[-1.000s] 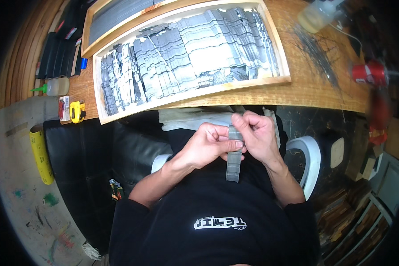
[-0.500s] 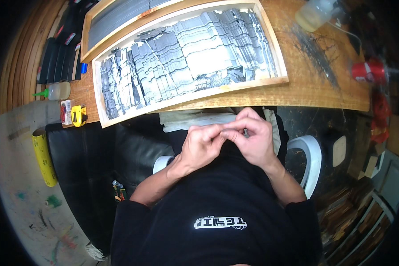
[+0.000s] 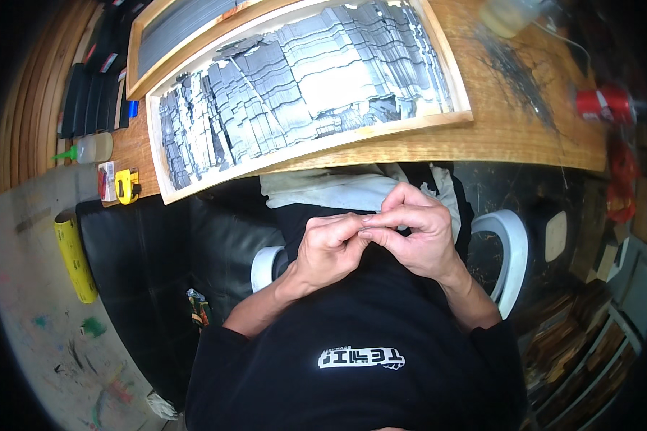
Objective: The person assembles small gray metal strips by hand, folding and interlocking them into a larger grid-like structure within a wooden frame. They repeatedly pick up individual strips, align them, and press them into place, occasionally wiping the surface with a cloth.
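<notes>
Above my lap, my left hand and my right hand meet at the fingertips in front of my dark shirt. Both have thumb and fingers pinched together. Whatever is between them is too small or too hidden to name. Beyond the hands, on the wooden table, stands a shallow wooden tray. Layered rows of thin grey and dark strips fill it, some broken into short pieces. Neither hand touches the tray.
A second wooden frame lies behind the tray. At the left are a yellow cutter-like tool and a green-tipped bottle. Thin dark strands, a liquid container and a red can are at the right.
My hands appear slightly lower and further right against the table edge, still joined at the fingertips. The view has shifted a little. The tray's contents look the same.
</notes>
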Demonstrator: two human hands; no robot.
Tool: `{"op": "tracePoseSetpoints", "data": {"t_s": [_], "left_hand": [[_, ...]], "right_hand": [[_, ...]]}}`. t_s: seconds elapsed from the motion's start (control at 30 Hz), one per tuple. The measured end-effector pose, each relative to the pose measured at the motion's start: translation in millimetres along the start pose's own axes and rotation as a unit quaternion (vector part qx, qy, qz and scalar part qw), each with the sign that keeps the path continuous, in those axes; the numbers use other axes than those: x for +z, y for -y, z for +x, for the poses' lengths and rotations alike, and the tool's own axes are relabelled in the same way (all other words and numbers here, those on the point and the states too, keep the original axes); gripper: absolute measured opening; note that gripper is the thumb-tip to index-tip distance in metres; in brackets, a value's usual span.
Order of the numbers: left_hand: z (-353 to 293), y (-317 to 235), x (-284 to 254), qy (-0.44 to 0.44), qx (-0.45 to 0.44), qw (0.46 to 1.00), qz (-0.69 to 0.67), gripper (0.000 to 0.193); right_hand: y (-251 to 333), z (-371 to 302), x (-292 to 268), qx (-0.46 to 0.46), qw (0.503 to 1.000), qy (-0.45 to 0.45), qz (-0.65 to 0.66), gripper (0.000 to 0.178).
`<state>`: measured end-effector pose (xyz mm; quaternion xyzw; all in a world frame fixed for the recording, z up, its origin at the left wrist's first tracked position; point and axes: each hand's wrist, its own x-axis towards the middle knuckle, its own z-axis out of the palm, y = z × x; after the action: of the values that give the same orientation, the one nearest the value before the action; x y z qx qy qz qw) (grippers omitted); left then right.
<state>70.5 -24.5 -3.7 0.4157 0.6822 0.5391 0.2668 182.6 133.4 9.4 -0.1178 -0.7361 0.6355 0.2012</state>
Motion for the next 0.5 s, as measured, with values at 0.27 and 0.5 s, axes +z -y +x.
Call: {"op": "tracePoseSetpoints", "data": {"t_s": [0.27,0.5], "left_hand": [[7.0,9.9,-3.8,0.131,-0.217,0.967,0.000,0.012],[34.7,71.7,8.2,0.110,-0.424,0.794,-0.422,0.022]], "right_hand": [[0.7,1.1,-8.1,0.047,0.997,-0.035,-0.051,0.039],[-94.2,-33.5,-54.8,0.265,0.801,-0.061,-0.534,0.048]]}}
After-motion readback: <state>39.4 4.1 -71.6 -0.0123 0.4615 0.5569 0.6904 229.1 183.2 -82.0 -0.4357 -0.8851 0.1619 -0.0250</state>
